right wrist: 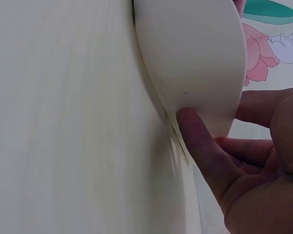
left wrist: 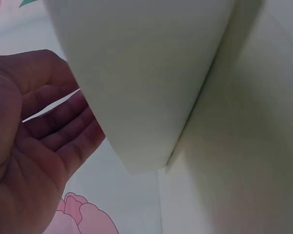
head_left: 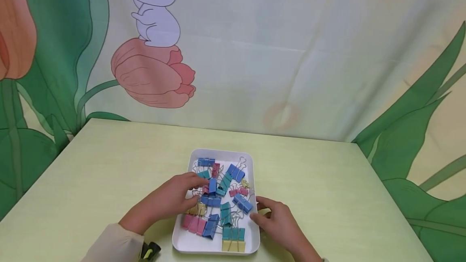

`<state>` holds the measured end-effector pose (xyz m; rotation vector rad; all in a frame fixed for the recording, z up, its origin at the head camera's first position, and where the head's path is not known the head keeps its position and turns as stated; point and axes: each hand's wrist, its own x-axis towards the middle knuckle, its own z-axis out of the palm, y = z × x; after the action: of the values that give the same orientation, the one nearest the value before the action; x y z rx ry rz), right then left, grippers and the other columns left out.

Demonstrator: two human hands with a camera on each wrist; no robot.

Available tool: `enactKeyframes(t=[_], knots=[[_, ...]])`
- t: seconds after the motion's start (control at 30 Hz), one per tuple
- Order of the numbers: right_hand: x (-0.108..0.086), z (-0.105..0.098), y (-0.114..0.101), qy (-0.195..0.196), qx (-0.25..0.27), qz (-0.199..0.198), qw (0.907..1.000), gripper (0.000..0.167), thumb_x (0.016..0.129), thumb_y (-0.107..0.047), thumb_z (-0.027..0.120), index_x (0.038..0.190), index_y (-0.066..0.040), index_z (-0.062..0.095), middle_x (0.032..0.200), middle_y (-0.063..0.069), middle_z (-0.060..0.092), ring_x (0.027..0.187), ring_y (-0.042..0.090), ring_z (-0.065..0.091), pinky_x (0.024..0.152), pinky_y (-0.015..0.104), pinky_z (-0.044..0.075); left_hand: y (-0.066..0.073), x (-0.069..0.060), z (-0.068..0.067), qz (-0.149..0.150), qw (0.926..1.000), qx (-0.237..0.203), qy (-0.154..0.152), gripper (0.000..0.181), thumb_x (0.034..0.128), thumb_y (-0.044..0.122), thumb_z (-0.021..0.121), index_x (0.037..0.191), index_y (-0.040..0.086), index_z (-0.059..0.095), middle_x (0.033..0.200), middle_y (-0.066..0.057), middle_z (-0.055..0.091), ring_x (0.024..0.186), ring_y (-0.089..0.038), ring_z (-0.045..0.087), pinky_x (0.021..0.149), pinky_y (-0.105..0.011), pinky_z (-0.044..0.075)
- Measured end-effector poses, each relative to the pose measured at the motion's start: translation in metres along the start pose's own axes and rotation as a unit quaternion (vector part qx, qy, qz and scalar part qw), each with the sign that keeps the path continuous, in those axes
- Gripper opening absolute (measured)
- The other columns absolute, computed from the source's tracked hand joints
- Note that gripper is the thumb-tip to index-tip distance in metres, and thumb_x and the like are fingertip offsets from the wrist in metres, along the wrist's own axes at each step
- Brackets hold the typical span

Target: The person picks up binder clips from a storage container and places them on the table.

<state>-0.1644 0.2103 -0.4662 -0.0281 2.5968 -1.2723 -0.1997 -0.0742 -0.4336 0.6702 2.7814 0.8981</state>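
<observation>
A white rectangular tray [head_left: 214, 246] holds several binder clips in blue, teal, pink and yellow, lying in a loose jumble. My left hand [head_left: 178, 195] reaches over its left side, fingertips among the clips by a small upright blue binder clip [head_left: 212, 186]. Thumb and forefinger stand apart there. In the left wrist view the tray wall [left wrist: 136, 87] hides those fingertips. On the other side, my right hand [head_left: 278, 221] holds the tray's right rim. One finger [right wrist: 198, 136] lies against the outer wall, while others pass behind the rim in the right wrist view.
The tray stands on a pale yellow-green table [head_left: 327, 181]. Behind it hangs a curtain [head_left: 255, 51] printed with a rabbit, flowers and leaves. A dark item with a yellow-green mark [head_left: 149, 250] shows beside the left sleeve [head_left: 114, 244].
</observation>
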Motion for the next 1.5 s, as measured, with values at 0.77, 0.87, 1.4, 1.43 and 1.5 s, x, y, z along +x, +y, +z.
enactKeyframes(t=[0.77, 0.87, 1.4, 1.43, 1.5], knots=[[0.004, -0.001, 0.003, -0.007, 0.019, -0.019, 0.9996, 0.052, 0.087, -0.022, 0.072, 0.134, -0.006, 0.057, 0.109, 0.011, 0.066, 0.074, 0.015, 0.066, 0.063, 0.029, 0.058, 0.006, 0.023, -0.009, -0.021, 0.9888, 0.054, -0.137, 0.019, 0.0718, 0.008, 0.081, 0.087, 0.011, 0.07, 0.079, 0.002, 0.06, 0.075, -0.016, 0.054, 0.067, -0.031, 0.05], [0.004, 0.0, 0.003, -0.011, 0.021, -0.011, 0.9997, 0.054, 0.087, -0.024, 0.072, 0.135, -0.006, 0.056, 0.109, 0.01, 0.065, 0.074, 0.016, 0.065, 0.064, 0.029, 0.058, 0.008, 0.024, -0.007, -0.018, 0.9865, 0.068, -0.148, 0.017, 0.0723, 0.005, 0.079, 0.081, 0.012, 0.066, 0.077, 0.001, 0.057, 0.074, -0.016, 0.053, 0.064, -0.03, 0.047], [0.003, -0.001, 0.004, -0.009, 0.015, 0.002, 0.9998, 0.054, 0.086, -0.025, 0.073, 0.134, -0.007, 0.057, 0.108, 0.009, 0.065, 0.075, 0.016, 0.064, 0.066, 0.029, 0.058, 0.009, 0.02, -0.016, 0.052, 0.9844, 0.091, -0.141, 0.018, 0.0807, -0.003, 0.069, 0.078, 0.014, 0.074, 0.079, 0.006, 0.065, 0.075, -0.011, 0.055, 0.071, -0.024, 0.054], [0.003, -0.002, 0.004, -0.008, 0.014, 0.003, 0.9999, 0.054, 0.086, -0.026, 0.073, 0.134, -0.007, 0.057, 0.108, 0.009, 0.065, 0.075, 0.016, 0.064, 0.066, 0.029, 0.058, 0.009, 0.02, -0.018, 0.06, 0.9844, 0.09, -0.139, 0.018, 0.0808, -0.002, 0.069, 0.078, 0.015, 0.074, 0.08, 0.007, 0.066, 0.074, -0.01, 0.055, 0.071, -0.024, 0.054], [0.002, -0.003, 0.004, -0.009, 0.014, 0.003, 0.9999, 0.054, 0.086, -0.026, 0.072, 0.134, -0.007, 0.057, 0.108, 0.009, 0.065, 0.075, 0.016, 0.064, 0.066, 0.029, 0.058, 0.009, 0.02, -0.022, 0.07, 0.9846, 0.088, -0.134, 0.017, 0.0812, 0.0, 0.071, 0.078, 0.016, 0.075, 0.08, 0.008, 0.066, 0.074, -0.009, 0.055, 0.07, -0.022, 0.054]])
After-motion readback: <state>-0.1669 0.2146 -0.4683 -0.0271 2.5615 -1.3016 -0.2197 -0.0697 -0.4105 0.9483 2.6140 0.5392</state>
